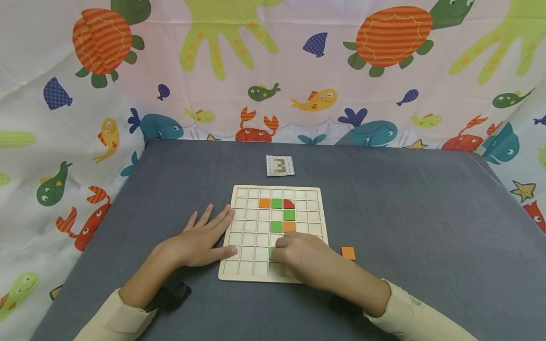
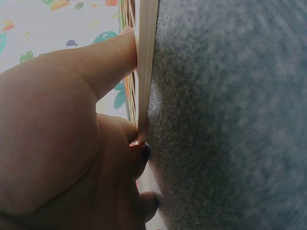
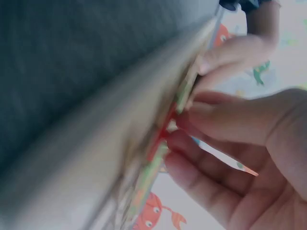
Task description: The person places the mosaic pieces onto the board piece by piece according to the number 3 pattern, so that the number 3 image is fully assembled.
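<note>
A light wooden grid board (image 1: 243, 267) lies on the dark grey cloth. Set in its cells are orange (image 1: 264, 203), green (image 1: 277, 203) and partly red (image 1: 288, 204) square tiles. My left hand (image 1: 200, 244) rests spread on the board's left edge, fingers and thumb extended. With thumb and curled fingertips, my right hand (image 1: 304, 258) pinches a red tile (image 3: 162, 132) at the board's surface, low right of centre; in the head view the hand hides this tile. Beside its fingertips a green tile (image 1: 271, 254) shows partly.
A loose orange tile (image 1: 348, 253) lies on the cloth right of the board. Behind the board is a small card (image 1: 280, 166) printed with a coloured grid pattern. A curtain (image 1: 298, 76) with sea animals hangs behind the table.
</note>
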`<action>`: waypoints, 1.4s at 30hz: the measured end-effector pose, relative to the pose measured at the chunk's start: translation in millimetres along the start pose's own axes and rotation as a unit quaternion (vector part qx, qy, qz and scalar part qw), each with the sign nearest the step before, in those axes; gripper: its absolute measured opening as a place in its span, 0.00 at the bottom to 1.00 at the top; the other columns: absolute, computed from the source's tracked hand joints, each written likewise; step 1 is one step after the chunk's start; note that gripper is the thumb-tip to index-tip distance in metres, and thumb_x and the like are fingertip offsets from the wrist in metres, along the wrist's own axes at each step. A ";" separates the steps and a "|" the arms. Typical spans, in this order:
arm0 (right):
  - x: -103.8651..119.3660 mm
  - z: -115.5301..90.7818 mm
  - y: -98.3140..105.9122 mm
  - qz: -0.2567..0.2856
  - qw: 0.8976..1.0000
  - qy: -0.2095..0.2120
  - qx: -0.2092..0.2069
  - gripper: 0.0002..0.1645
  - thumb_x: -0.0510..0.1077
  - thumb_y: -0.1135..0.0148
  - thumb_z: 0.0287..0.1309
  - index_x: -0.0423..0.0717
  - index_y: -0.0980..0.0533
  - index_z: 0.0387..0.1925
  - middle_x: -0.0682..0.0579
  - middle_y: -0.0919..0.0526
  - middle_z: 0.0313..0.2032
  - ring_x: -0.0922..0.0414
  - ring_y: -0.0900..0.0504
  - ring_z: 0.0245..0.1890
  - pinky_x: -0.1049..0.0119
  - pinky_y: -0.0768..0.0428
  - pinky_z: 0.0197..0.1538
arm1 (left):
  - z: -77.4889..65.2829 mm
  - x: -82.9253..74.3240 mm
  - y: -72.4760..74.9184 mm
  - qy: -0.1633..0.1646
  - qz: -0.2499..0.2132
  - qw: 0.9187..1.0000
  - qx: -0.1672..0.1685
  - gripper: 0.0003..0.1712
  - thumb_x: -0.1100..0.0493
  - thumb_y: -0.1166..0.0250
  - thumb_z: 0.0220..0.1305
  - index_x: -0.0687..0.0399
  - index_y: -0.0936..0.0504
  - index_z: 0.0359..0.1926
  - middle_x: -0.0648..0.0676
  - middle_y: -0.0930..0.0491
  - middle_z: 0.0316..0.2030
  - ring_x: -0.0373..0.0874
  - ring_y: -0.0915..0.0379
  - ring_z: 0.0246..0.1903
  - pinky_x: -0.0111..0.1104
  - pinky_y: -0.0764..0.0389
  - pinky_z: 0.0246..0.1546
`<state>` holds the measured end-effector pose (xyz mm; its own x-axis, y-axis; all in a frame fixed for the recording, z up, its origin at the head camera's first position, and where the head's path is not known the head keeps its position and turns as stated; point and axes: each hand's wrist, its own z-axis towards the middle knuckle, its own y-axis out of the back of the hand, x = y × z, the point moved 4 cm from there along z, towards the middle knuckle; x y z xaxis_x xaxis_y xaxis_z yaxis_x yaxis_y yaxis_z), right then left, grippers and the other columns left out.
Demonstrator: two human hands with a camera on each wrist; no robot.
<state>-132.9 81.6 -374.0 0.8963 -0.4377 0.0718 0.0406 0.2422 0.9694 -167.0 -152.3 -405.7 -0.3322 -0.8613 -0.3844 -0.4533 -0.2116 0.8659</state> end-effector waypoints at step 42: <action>-51.3 -70.3 25.6 0.078 0.992 -0.098 -0.021 0.14 0.32 0.25 0.48 0.50 0.20 0.31 0.61 0.26 0.30 0.64 0.31 0.30 0.70 0.27 0.31 | 0.1 1.3 1.4 0.002 0.002 1.000 0.007 0.56 0.29 0.44 0.67 0.52 0.58 0.81 0.54 0.62 0.79 0.63 0.76 0.76 0.64 0.70 0.68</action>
<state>-146.8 171.1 -369.4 0.7897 -0.5516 0.2686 -0.0694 0.3546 0.9324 -168.1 -153.7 -405.0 -0.3301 -0.8644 -0.3792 -0.4638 -0.2013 0.8628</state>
